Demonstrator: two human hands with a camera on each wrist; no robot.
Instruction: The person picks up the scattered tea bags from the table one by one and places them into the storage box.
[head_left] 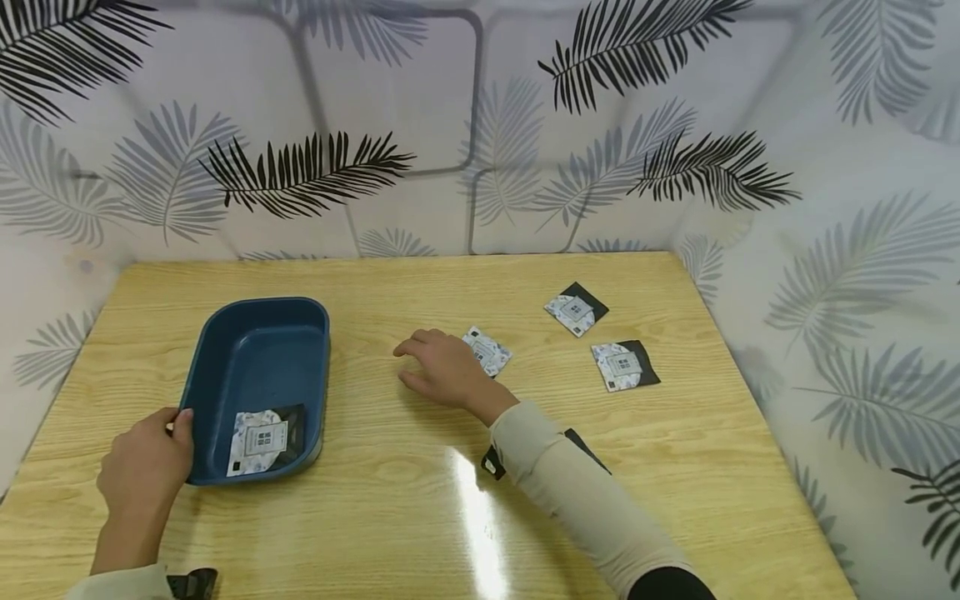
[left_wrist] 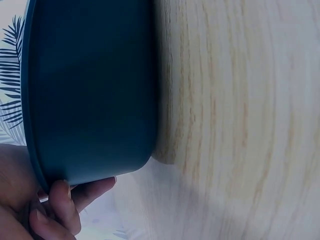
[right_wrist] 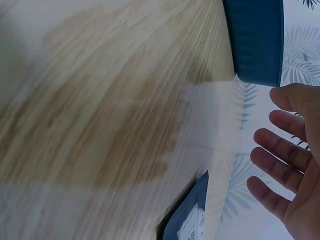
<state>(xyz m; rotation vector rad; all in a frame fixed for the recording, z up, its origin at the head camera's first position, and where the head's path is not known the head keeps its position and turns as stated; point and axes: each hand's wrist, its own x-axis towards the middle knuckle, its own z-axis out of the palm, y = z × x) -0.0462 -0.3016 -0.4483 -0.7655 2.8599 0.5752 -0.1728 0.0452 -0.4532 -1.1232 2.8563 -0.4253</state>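
My left hand [head_left: 146, 458] grips the near left rim of a dark blue plastic basin [head_left: 255, 367], thumb on the inside edge. In the left wrist view the fingers [left_wrist: 65, 205] curl at the rim of the basin [left_wrist: 95, 90]. One flat black-and-white packet [head_left: 262, 439] lies inside, near the basin's front. My right hand [head_left: 446, 367] hovers over the table to the right of the basin with nothing in it; the right wrist view shows its fingers [right_wrist: 280, 155] spread. Just beyond it lies a similar packet [head_left: 487, 350], partly hidden by the hand.
Two more packets, one farther back [head_left: 576, 309] and one nearer [head_left: 625, 365], lie on the right of the wooden table [head_left: 390, 533]. A black item [head_left: 492, 462] is mostly covered by my right forearm. Leaf-patterned cloth [head_left: 420, 125] rises behind the table.
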